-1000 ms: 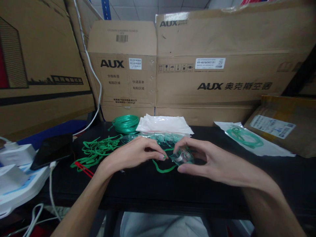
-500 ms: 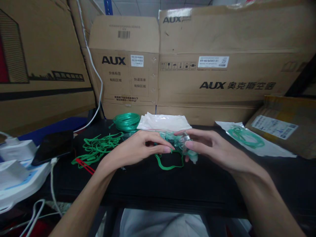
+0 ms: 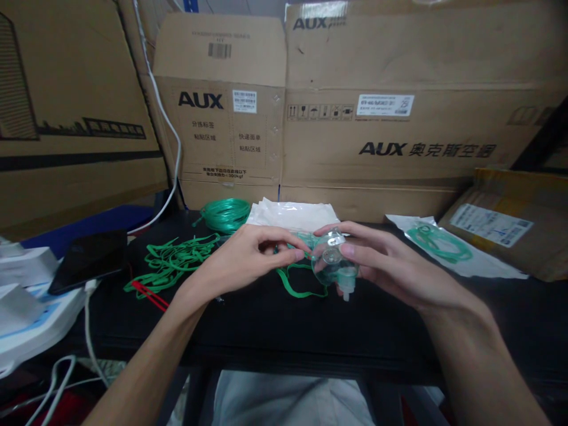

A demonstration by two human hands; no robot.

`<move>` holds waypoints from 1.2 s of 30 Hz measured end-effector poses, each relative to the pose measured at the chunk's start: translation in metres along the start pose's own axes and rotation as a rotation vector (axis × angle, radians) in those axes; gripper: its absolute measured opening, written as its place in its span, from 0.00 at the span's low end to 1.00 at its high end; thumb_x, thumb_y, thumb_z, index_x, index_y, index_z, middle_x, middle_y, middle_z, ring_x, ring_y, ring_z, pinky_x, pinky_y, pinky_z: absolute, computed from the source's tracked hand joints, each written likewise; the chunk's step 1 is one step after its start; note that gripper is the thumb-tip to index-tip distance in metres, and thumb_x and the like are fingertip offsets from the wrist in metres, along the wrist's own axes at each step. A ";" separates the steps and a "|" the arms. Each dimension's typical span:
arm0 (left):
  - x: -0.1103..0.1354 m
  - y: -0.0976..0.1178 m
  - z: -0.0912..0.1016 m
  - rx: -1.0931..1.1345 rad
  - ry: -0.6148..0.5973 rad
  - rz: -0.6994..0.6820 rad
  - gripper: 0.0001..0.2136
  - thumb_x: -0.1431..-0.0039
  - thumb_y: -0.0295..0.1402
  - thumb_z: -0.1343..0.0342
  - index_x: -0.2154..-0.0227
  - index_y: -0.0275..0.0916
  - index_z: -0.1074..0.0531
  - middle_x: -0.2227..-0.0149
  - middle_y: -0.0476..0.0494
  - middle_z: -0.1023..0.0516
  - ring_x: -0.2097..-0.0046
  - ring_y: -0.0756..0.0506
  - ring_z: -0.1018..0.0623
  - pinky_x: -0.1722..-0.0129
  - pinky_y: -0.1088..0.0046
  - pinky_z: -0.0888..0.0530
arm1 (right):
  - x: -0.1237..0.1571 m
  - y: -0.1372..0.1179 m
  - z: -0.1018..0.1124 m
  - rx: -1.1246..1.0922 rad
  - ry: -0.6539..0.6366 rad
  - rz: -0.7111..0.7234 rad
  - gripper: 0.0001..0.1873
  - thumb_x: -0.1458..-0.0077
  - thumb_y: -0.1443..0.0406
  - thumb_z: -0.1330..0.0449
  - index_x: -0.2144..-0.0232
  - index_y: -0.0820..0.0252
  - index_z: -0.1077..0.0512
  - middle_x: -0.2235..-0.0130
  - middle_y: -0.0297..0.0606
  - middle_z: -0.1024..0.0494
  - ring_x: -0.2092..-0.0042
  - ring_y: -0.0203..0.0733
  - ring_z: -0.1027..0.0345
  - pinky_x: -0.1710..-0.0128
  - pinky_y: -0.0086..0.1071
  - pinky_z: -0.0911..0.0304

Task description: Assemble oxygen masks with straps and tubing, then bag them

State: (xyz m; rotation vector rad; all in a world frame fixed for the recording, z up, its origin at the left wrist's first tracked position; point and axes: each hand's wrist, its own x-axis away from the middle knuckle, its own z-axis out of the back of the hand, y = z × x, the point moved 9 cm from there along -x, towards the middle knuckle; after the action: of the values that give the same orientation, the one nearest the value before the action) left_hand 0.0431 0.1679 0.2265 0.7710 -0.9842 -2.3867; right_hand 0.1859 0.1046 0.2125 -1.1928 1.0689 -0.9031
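Note:
My right hand [image 3: 390,266] grips a clear plastic mask [image 3: 331,263] with a small white port at its bottom, lifted just above the black table [image 3: 284,319]. My left hand [image 3: 248,260] is closed in a pinch on the green elastic strap [image 3: 295,284] where it meets the mask's left side. The strap hangs in a loop down to the table. Both hands meet at the table's middle.
A pile of green straps [image 3: 173,260] and a coil of green tubing [image 3: 226,214] lie at the left. White plastic bags [image 3: 293,214] lie behind the hands. A bagged green tube set [image 3: 437,245] is at the right. A black phone [image 3: 86,260], white chargers and cardboard boxes [image 3: 399,118] surround the table.
My right hand has lifted the mask off the table and turned it so its white port points down. My left hand stays pinched on the strap and has risen with it.

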 end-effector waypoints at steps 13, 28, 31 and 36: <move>0.000 0.006 -0.001 -0.051 -0.005 -0.018 0.11 0.36 0.41 0.39 0.61 0.40 0.16 0.71 0.52 0.22 0.71 0.51 0.33 0.72 0.76 0.39 | 0.002 -0.003 -0.002 0.012 0.003 0.003 0.16 0.36 0.61 0.35 0.46 0.51 0.23 0.51 0.38 0.16 0.50 0.43 0.22 0.51 0.32 0.29; 0.001 0.009 -0.002 -0.064 -0.044 -0.064 0.09 0.35 0.38 0.39 0.61 0.41 0.17 0.68 0.52 0.20 0.69 0.50 0.30 0.70 0.76 0.37 | 0.000 -0.003 0.002 0.053 0.015 0.011 0.17 0.36 0.61 0.35 0.46 0.53 0.22 0.50 0.41 0.17 0.50 0.48 0.22 0.49 0.40 0.29; 0.002 0.011 -0.002 -0.065 -0.053 -0.075 0.08 0.35 0.37 0.39 0.61 0.41 0.17 0.67 0.52 0.19 0.68 0.50 0.29 0.69 0.76 0.37 | 0.002 -0.002 0.004 0.059 0.027 0.000 0.17 0.36 0.60 0.35 0.46 0.53 0.23 0.49 0.41 0.17 0.50 0.49 0.22 0.50 0.40 0.28; 0.003 0.012 -0.002 -0.077 -0.064 -0.097 0.08 0.34 0.37 0.40 0.61 0.41 0.17 0.65 0.51 0.18 0.65 0.49 0.26 0.67 0.75 0.35 | 0.003 -0.003 0.006 0.061 0.047 -0.007 0.17 0.38 0.60 0.34 0.47 0.53 0.22 0.51 0.41 0.17 0.51 0.47 0.22 0.51 0.38 0.28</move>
State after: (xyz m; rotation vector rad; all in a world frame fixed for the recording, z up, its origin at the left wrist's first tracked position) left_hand 0.0439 0.1572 0.2331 0.7334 -0.8926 -2.5316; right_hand 0.1921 0.1028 0.2150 -1.1297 1.0677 -0.9664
